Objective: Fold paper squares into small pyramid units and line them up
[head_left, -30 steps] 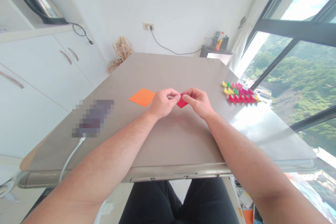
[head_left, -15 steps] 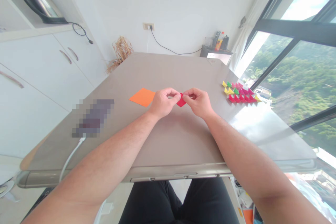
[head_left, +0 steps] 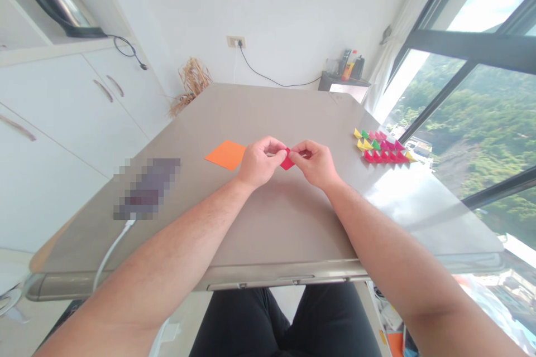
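Note:
A small piece of folded red paper (head_left: 287, 163) is pinched between both hands over the middle of the table. My left hand (head_left: 262, 160) grips its left side with thumb and fingers. My right hand (head_left: 314, 160) holds its right side the same way. Fingertips cover much of the paper, so its full shape is hidden. Just left of my left hand lies a flat orange paper sheet (head_left: 225, 154), its right corner partly behind the hand. Rows of small folded paper boats (head_left: 384, 148) in yellow, green, pink and red stand on the table's right side.
On the left of the grey table (head_left: 276, 223) lies a pixelated dark object (head_left: 148, 189) with a white cable (head_left: 109, 251) running off the front edge. A window (head_left: 469, 95) borders the right side. Dried stalks (head_left: 193, 85) stand behind the far left corner.
My left hand's fingers have lifted very slightly at the red paper. Both hands keep their pinch, and the view has shifted a little.

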`<state>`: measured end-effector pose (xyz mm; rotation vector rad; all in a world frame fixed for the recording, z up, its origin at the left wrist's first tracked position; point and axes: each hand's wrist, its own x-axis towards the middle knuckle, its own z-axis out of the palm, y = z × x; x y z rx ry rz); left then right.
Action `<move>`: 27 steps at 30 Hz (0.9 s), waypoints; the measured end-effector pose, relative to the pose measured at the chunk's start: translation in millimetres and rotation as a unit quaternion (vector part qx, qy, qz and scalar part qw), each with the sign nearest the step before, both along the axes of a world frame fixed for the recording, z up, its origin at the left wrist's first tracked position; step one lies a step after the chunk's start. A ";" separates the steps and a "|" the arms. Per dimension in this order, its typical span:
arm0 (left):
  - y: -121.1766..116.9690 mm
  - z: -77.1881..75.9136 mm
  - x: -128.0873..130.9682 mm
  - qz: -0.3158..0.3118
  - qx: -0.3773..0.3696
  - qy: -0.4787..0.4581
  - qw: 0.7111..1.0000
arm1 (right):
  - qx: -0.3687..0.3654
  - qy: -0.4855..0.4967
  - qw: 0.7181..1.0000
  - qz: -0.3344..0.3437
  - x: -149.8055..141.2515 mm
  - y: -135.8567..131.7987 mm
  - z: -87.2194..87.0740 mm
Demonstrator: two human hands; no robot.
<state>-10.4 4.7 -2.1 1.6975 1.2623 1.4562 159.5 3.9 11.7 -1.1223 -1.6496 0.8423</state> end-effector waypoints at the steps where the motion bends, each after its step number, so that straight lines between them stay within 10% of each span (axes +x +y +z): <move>1: 1.0 -0.9 -0.4 -0.002 -0.009 -0.013 1.000 | 0.000 0.000 1.000 -0.001 -0.1 -0.1 -0.1; 10: 2.0 0.3 0.8 -0.073 -0.136 -0.145 0.977 | 0.033 -0.005 0.999 -0.025 0.3 2.1 -4.0; 27: -1.4 2.0 3.2 -0.067 -0.137 -0.147 0.977 | 0.028 -0.001 0.999 -0.024 -0.3 1.9 -4.6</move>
